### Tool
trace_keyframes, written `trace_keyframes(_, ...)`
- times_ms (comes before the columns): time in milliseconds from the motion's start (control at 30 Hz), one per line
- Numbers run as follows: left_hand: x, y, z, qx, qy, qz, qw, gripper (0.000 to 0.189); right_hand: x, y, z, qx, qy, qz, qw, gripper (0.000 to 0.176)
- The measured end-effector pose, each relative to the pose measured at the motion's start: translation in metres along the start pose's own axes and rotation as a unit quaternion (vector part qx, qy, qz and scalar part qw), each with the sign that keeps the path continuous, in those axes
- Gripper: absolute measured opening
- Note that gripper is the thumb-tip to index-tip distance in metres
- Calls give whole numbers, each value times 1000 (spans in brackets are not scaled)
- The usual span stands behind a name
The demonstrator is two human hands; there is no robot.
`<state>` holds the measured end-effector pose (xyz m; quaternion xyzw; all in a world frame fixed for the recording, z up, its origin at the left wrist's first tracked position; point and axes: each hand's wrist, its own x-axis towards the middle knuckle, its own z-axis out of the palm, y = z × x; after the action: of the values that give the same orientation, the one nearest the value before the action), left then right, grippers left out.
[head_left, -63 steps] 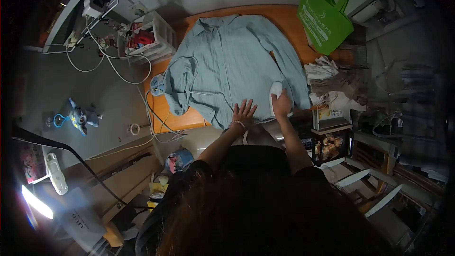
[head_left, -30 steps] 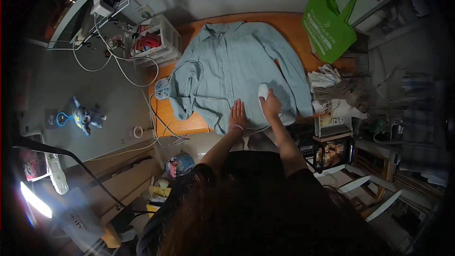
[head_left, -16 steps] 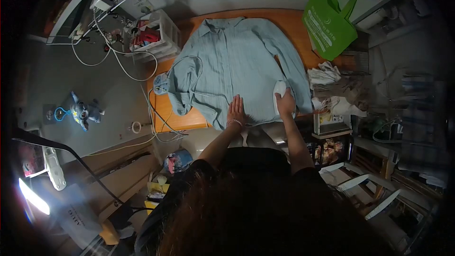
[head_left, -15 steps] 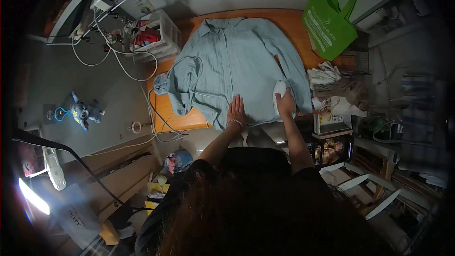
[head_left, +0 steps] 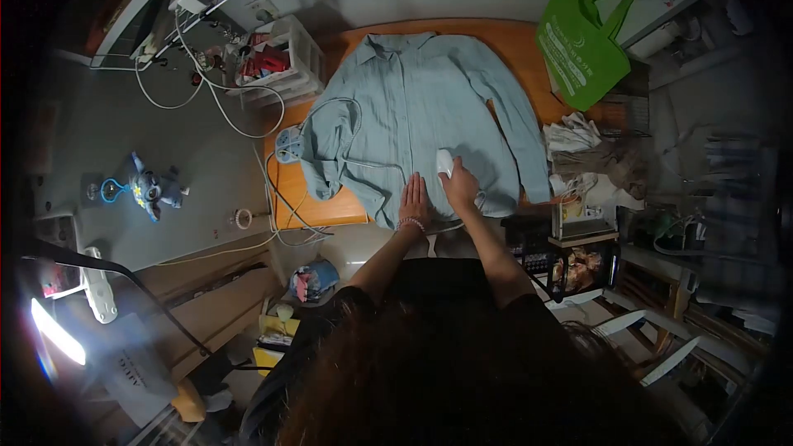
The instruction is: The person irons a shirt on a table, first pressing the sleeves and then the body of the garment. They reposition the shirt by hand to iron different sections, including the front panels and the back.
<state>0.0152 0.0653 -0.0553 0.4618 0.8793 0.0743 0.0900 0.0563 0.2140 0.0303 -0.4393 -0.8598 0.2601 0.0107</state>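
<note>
Shirt (head_left: 438, 107) near bin (head_left: 308, 58) with red items (head_left: 269, 59)

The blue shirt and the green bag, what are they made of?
The shirt looks like thin, matte cotton or linen, because its surface is finely crinkled. The green bag seems to be dull, non-woven plastic cloth, since its handles bend softly, but it could be another fabric.

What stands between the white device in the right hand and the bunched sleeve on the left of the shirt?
A pale cord lies across the shirt, in the way to the bunched sleeve. The left hand also rests flat on the cloth, close beside the white device in the right hand.
</note>
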Motion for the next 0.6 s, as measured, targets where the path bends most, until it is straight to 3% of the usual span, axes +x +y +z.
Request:
trace_keyframes(267, 2, 7, -31, -52, -68, -25, 996, 78, 22, 20, -15, 2, 27, 33, 999, 55)
trace_keyframes(333, 4, 6, -31, 2, -96, -15, 995, 70, 24, 29, -18, 2, 48, 33, 998, 56)
trace_keyframes(600, 3, 7, -32, -7, -88, -20, 996, 67, 29, 68, -33, 0, 59, 83, 995, 54)
